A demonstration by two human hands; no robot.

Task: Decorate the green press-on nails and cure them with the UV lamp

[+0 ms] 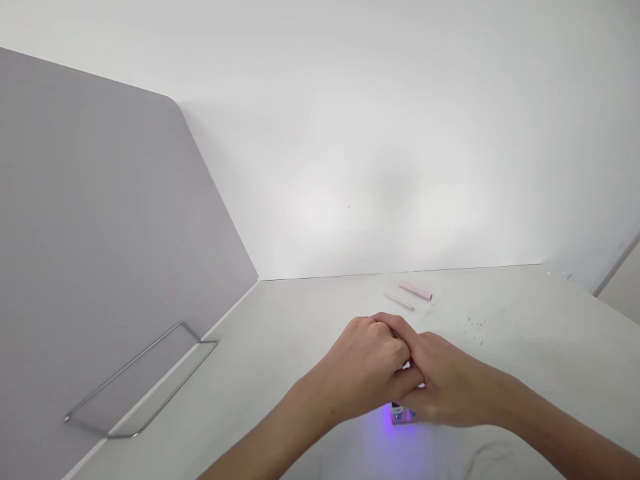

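My left hand (367, 360) is closed, knuckles up, above the white table. My right hand (440, 377) is closed too and meets it from the right, its fingers laid over and around the left fingers. What lies between them, if anything, is mostly hidden; small bright specks show in the gaps. Just below the joined fingers is a small, partly see-through device (397, 415) with a dark part and a pinkish lower edge. It casts a violet glow on the table. Whether the hands touch or hold it, I cannot tell.
Beyond the hands lie a pale pink tube (416, 291) and a slim pink pen-like stick (399, 301). Small dark crumbs (477, 323) are scattered to their right. A grey partition (110, 213) with a metal wire frame (175, 395) stands left; a white wall (400, 133) rises behind.
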